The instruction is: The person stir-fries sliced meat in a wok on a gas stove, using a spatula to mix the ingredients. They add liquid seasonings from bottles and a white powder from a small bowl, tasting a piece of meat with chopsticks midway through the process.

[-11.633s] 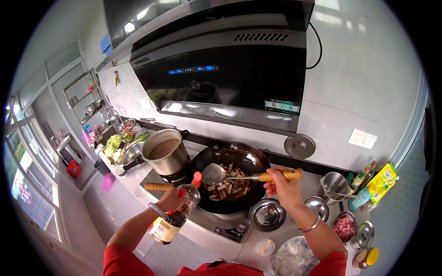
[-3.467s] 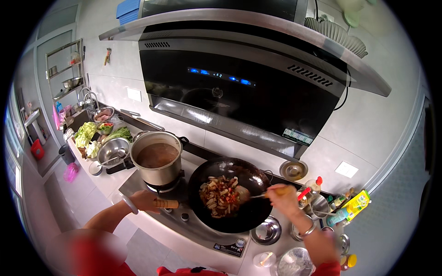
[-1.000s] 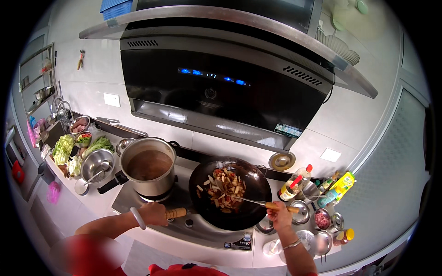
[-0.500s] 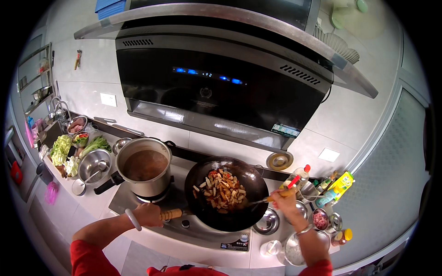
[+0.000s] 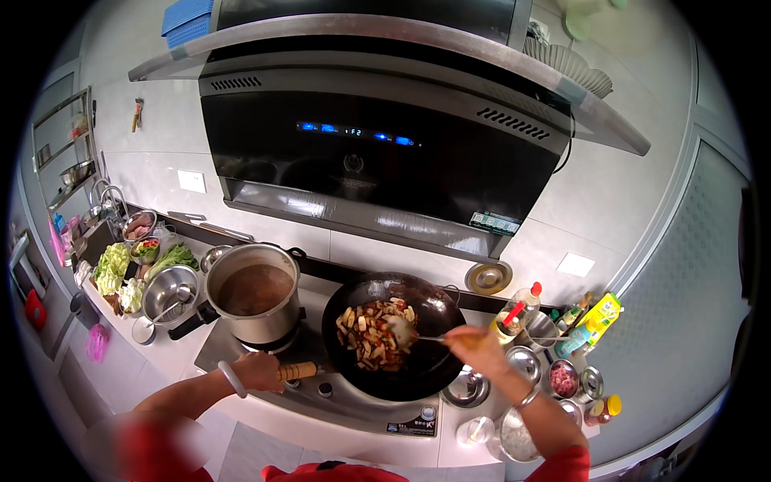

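A black wok (image 5: pixel 434 321) sits on the steel gas stove (image 5: pixel 353 414). In it lies sliced, browned food with red bits (image 5: pixel 365 341), gathered toward the left side. My left hand (image 5: pixel 260 373) is wrapped round the wok's wooden handle (image 5: pixel 297 370). Inside the wok, a metal wok spatula (image 5: pixel 401 330) meets the food at its right edge, its blade partly blurred. My right hand (image 5: pixel 475 352) grips the spatula's handle, above the wok's right rim.
Left of the wok, a deep pot (image 5: pixel 251 293) of brown liquid stands on the other burner, its black handle (image 5: pixel 193 320) jutting out. Bottles (image 5: pixel 507 323) and bowls of ingredients (image 5: pixel 563 378) crowd the right counter. A range hood (image 5: pixel 361 161) overhangs the stove.
My right hand has moved left and slightly up, carrying the spatula from the wok's right side into the food. The food has shifted left. My left hand keeps its hold.
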`<action>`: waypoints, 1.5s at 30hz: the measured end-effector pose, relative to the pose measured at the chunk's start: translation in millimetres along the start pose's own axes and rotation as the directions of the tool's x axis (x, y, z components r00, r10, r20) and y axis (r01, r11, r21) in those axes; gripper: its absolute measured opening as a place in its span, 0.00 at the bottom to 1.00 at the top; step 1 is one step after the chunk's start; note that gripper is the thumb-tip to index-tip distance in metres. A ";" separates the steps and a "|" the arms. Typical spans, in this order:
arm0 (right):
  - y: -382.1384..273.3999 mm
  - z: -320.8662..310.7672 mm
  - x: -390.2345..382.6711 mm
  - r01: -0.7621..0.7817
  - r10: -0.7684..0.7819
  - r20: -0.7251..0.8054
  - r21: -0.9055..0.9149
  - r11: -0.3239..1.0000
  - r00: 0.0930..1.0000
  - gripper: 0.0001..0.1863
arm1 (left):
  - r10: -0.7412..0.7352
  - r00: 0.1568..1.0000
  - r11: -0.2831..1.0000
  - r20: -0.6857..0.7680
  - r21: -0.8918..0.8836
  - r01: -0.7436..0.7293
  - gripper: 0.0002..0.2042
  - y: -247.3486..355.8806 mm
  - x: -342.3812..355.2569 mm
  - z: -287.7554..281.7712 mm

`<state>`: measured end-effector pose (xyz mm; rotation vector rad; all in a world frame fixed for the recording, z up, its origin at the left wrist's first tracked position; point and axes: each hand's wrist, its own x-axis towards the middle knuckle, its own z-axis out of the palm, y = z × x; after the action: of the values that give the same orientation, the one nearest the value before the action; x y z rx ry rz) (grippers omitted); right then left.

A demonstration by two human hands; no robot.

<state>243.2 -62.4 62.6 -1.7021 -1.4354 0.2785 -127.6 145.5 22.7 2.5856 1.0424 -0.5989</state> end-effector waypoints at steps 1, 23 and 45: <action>1.9 -15.6 7.0 -0.139 0.139 -0.010 -0.059 0.989 0.990 0.08 | -0.001 1.000 1.000 -0.003 -0.005 0.001 0.22 0.1 -0.7 -0.8; 11.6 54.9 -0.6 0.158 -0.149 -0.116 0.072 0.985 0.982 0.06 | -0.005 1.000 1.000 0.001 0.017 0.005 0.19 -1.8 -2.7 -4.0; 2.8 -44.8 78.8 -0.071 0.064 0.391 0.002 0.998 0.918 0.09 | 0.006 0.999 1.000 -0.042 0.027 -0.005 0.21 -18.8 9.3 16.2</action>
<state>298.8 -13.3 114.8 -1.7510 -1.6537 0.7002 -139.3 157.5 2.2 2.6347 1.0466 -0.5628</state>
